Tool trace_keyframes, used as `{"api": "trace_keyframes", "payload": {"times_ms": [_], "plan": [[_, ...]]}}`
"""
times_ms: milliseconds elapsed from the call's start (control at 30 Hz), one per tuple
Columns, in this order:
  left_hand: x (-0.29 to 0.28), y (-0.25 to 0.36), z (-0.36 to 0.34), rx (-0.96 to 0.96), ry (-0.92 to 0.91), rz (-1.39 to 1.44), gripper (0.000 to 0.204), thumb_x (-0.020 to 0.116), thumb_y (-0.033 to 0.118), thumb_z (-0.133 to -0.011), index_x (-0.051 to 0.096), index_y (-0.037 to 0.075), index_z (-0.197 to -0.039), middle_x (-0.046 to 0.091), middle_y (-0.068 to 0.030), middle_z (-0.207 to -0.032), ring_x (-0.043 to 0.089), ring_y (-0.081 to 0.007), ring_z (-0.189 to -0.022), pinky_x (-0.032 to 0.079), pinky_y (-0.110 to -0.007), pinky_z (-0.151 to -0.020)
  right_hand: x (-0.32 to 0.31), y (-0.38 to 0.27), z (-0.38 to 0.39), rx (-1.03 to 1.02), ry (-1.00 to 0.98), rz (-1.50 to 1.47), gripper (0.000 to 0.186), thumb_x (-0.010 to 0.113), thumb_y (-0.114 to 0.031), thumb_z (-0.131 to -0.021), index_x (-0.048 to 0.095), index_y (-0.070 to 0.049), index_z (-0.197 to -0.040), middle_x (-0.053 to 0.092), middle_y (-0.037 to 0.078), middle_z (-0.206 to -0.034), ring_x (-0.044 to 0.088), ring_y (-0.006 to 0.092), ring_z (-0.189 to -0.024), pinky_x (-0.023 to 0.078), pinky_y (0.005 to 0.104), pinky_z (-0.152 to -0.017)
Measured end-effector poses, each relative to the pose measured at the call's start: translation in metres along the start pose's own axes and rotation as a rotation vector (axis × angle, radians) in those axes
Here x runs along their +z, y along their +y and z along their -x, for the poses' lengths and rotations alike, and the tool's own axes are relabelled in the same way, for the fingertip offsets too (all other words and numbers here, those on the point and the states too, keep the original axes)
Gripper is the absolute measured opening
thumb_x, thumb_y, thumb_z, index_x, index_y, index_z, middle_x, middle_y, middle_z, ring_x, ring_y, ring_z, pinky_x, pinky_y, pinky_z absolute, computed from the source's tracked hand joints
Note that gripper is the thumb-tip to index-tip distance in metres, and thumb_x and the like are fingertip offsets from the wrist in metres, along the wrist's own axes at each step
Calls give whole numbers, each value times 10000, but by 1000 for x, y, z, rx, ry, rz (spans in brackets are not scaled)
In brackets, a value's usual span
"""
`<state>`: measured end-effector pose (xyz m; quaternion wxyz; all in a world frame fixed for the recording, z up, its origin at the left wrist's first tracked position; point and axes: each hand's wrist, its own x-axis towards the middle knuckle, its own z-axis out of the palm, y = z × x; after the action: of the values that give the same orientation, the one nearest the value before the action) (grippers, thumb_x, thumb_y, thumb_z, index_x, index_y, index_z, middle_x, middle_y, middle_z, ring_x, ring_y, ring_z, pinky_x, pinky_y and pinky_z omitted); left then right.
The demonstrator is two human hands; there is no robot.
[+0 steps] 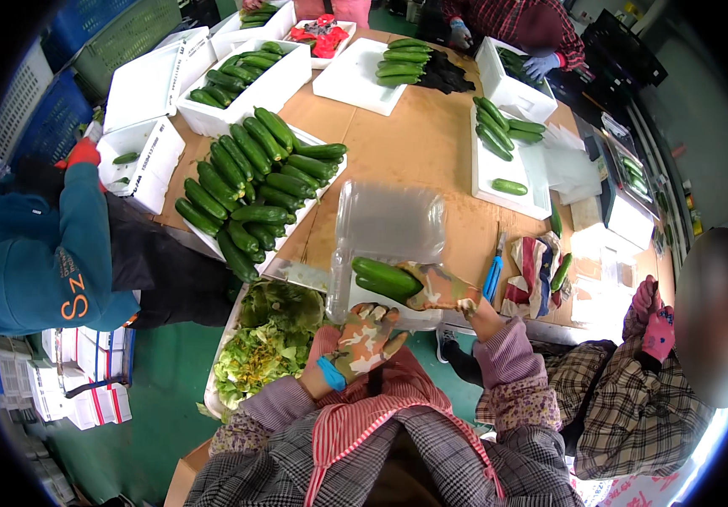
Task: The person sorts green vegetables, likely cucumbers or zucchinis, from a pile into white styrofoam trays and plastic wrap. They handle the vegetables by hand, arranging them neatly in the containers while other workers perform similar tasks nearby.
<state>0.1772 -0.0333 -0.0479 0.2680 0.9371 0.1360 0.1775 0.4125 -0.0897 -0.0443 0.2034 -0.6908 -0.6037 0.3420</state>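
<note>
Right hand, camouflage-gloved: is clamped on green cucumbers, over the near half of the clear clamshell box. Left hand, likewise gloved: thumb and fingers stand apart, nearside of the box. Blue-handled tool: right of the box. Cucumber pile: lies left of the box.

The gloves are camouflage-patterned; the sleeves mauve; the apron red-striped.

Heaped cucumbers and white boxes show a packing room.
</note>
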Motion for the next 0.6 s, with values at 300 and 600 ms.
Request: {"api": "trace_keyframes", "payload": {"times_ms": [300,600], "plan": [[4,-6,-15,-65,-14,-150,472,593,407,-829,581,61,-1151,549,-134,-998,531,-304,-907,413,-439,-770,7,-22,-6,48,46,400,623,619,-282,-853,381,-84,-1394,525,174,-1179,498,298,-1181,434,403,-966],[2,-8,-22,-50,-103,-143,451,606,439,-812,603,65,-1064,546,-115,-1026,528,-293,-926,405,-440,-741,6,-24,10,-1,358,454,457,654,-235,-792,577,-62,-1208,589,171,-1073,576,352,-985,480,439,-821]]}}
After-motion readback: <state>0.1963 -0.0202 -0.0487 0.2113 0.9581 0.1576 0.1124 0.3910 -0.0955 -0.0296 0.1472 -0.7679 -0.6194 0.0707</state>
